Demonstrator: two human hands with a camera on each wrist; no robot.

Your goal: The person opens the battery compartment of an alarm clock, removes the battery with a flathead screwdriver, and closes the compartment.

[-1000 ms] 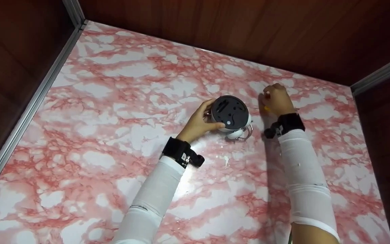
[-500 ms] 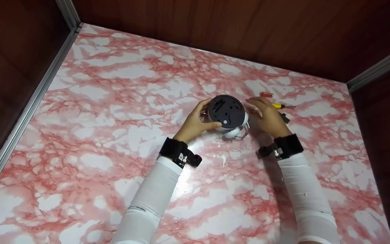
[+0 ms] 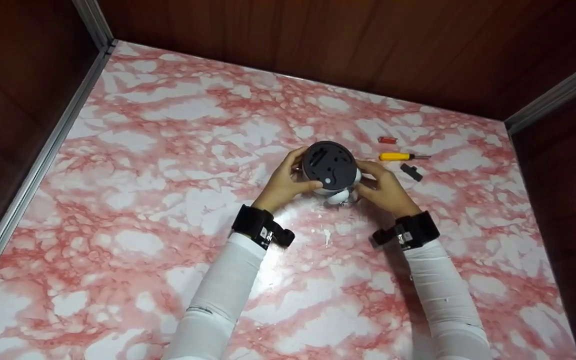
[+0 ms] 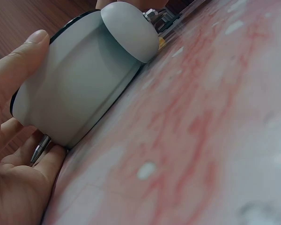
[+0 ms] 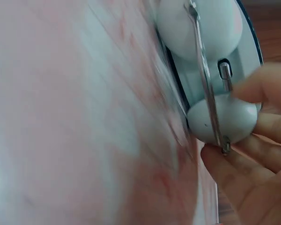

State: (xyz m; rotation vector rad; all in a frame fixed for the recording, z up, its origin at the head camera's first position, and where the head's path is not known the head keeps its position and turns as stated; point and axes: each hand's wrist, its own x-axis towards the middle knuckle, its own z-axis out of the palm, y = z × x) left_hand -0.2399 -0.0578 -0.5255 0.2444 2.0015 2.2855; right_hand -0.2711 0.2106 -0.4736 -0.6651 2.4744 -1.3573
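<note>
A white twin-bell alarm clock (image 3: 340,172) lies face down, its black back turned up with a slot-like battery recess (image 3: 319,157) showing. My left hand (image 3: 284,182) grips the clock's left side, thumb over the rim of the back. In the left wrist view a metal foot (image 4: 40,150) of the clock sticks out between those fingers. My right hand (image 3: 385,187) holds the opposite side, fingers and thumb about one white bell (image 5: 239,122). A metal handle (image 5: 207,79) arches over both bells in the right wrist view. The clock's face is hidden underneath.
Right of the clock lie a red battery (image 3: 388,140), a yellow-handled screwdriver (image 3: 395,157) and a small black battery cover (image 3: 411,172). Dark wooden panels (image 3: 288,45) bound the pink marbled tabletop (image 3: 168,165) at the back and sides.
My right hand has come from the loose items at the right to the clock and taken hold of its bell side. Battery, screwdriver and cover are uncovered. The left hand keeps its grip.
</note>
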